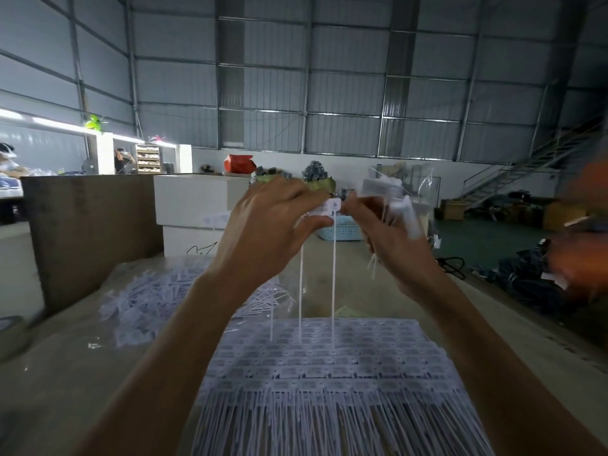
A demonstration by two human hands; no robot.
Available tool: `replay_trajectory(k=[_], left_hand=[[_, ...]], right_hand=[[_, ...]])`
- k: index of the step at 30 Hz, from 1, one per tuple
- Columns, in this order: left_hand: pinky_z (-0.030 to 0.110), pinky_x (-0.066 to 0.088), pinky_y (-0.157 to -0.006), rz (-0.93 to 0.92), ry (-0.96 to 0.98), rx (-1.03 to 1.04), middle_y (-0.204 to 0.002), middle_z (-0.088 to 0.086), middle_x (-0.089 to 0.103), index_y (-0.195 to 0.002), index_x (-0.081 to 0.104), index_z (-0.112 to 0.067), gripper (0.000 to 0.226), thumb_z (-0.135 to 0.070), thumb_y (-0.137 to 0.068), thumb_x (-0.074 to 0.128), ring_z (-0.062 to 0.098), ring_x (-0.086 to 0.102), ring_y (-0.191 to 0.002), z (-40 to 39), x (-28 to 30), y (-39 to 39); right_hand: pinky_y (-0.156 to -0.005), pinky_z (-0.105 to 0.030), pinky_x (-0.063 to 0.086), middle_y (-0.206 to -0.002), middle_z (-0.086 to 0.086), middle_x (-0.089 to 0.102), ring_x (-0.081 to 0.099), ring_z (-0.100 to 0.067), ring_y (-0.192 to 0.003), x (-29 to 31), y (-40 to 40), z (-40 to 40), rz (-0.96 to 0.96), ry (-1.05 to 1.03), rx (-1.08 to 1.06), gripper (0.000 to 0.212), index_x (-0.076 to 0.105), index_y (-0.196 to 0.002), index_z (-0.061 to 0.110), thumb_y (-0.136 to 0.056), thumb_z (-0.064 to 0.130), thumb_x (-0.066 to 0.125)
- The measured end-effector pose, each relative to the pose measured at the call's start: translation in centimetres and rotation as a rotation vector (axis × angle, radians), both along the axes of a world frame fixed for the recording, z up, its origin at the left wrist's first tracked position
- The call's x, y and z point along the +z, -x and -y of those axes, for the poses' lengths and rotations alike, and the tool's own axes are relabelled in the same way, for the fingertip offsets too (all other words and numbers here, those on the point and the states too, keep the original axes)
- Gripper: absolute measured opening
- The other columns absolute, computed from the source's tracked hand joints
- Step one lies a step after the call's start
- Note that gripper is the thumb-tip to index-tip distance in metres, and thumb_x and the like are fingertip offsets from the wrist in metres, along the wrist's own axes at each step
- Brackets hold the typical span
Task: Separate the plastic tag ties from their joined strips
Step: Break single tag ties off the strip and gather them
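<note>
The left hand (273,222) is raised at chest height, thumb and fingers curled and pinching the flat heads of a short joined strip (324,207) of tag ties; the grip sits right at the heads, presumably so the joint can be snapped or twisted apart; two or three thin tails (333,278) hang straight down from the strip, free of any contact. To the right of the strip, touching it, the right hand (391,238) pinches its other end with the fingertips, while its remaining fingers are curled round a bundle of loose ties (408,215), judged to be pieces already parted and kept in hand; motion blur hides the finer detail. Below the strip, on the table (49,383), lies a stack of joined strips (329,360), heads in rows and tails toward the person, still to be worked. Left of that stack, a heap of separated ties (148,297) rests on clear plastic sheet. Judgement: a separation is in hand; much stock remains.
</note>
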State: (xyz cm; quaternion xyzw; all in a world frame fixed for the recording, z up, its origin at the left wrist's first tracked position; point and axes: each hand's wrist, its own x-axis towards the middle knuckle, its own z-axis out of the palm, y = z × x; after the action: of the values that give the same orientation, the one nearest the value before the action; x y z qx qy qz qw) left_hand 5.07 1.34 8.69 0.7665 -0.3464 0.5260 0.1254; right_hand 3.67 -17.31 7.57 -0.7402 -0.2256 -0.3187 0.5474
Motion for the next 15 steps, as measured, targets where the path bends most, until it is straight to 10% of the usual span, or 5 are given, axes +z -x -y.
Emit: replay_trajectory(k=[15], left_hand=[[0.035,0.043,-0.086,-0.098,-0.064,-0.165,-0.106,0.010,0.066,-0.116,0.065,-0.002,0.023,-0.009,-0.095,0.060,0.028,0.054,-0.095,0.8,-0.5,-1.0]], right_hand=[[-0.052,-0.002,0.039,-0.059,0.028,0.060,0.057,0.013,-0.057,-0.6,-0.3,-1.0,-0.050,-0.013,0.158,0.007,0.064,-0.091,0.029,-0.098,0.029,0.061]])
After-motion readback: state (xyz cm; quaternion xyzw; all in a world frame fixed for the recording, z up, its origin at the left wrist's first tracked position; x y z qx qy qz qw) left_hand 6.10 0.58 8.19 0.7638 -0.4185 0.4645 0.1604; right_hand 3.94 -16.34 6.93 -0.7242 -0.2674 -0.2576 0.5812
